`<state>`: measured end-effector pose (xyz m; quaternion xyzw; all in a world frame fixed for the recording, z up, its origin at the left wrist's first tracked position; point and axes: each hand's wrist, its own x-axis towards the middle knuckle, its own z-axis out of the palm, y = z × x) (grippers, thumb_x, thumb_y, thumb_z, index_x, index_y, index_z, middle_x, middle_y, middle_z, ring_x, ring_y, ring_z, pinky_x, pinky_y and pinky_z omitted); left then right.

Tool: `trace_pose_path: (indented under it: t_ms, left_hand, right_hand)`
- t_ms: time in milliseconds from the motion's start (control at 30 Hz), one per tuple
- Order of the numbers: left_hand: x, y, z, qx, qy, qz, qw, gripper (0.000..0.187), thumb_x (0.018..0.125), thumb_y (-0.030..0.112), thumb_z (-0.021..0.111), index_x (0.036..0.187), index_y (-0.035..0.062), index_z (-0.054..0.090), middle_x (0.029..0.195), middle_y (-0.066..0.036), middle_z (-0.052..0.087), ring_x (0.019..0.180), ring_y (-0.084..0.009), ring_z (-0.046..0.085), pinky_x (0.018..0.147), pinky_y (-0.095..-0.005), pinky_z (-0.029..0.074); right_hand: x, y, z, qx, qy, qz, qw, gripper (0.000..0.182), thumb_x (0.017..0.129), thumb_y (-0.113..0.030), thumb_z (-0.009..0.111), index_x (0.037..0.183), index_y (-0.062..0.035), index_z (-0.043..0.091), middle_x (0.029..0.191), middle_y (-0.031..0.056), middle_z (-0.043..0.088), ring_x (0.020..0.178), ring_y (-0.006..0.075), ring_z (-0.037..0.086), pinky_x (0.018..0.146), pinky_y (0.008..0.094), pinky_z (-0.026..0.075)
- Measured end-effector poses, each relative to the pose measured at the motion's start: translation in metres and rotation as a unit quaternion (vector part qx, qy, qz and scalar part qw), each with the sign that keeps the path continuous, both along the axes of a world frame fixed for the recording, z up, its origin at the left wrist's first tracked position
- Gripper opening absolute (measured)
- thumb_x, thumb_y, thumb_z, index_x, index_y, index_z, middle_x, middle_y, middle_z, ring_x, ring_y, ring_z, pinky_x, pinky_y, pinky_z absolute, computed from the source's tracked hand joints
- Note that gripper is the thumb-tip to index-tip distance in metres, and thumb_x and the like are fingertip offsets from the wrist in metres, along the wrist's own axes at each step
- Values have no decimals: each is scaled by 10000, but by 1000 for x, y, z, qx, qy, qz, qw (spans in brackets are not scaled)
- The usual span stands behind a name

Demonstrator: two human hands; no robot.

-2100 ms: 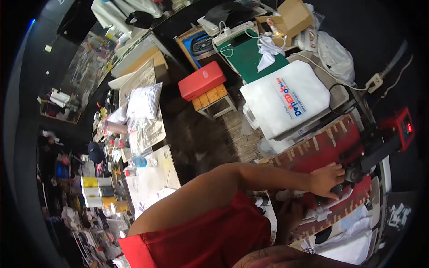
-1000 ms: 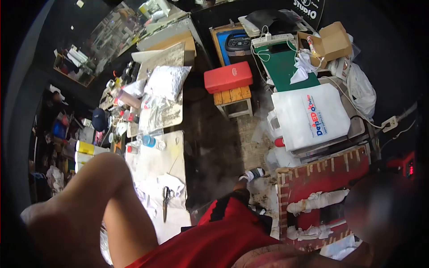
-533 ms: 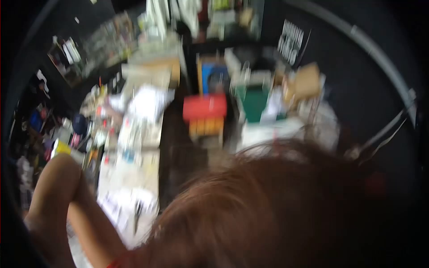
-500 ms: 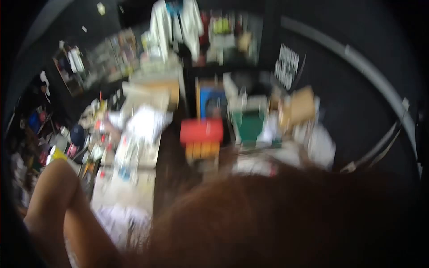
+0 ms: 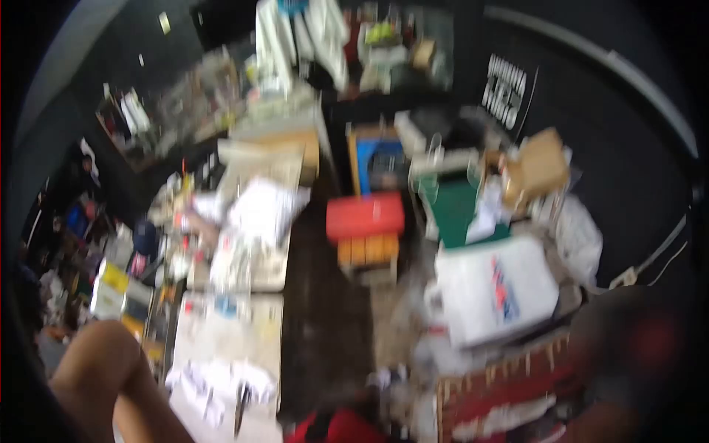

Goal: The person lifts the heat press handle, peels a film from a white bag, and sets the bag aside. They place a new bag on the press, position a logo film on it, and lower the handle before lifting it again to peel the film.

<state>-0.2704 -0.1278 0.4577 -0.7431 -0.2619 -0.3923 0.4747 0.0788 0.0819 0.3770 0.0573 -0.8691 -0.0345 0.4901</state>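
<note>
Red press (image 5: pixel 509 387), gripped two seconds ago, now lies untouched; neither hand shows, fingers' state can't be told.

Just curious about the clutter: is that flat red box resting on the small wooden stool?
Yes, the flat red box lies directly on top of the small wooden stool.

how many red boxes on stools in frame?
1. The red box lies on the wooden stool at mid-frame, left of the green mat. The frame is blurred, so others may be hidden in the clutter.
</note>
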Motion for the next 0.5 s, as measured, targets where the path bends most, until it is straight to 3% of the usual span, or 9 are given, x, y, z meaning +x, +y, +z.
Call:
trace_pose_path:
  t_ms: [500]
  left_hand:
    - [8,-13,11,15,33,18,999,186,942,307,596,998,130,603,955,-11,604,935,-171,570,899,-321,428]
  right_hand:
    - [0,1,7,-9,-7,10,1000,344,970,-262,544,1120,48,543,1045,160,632,915,266,613,801,354,486]
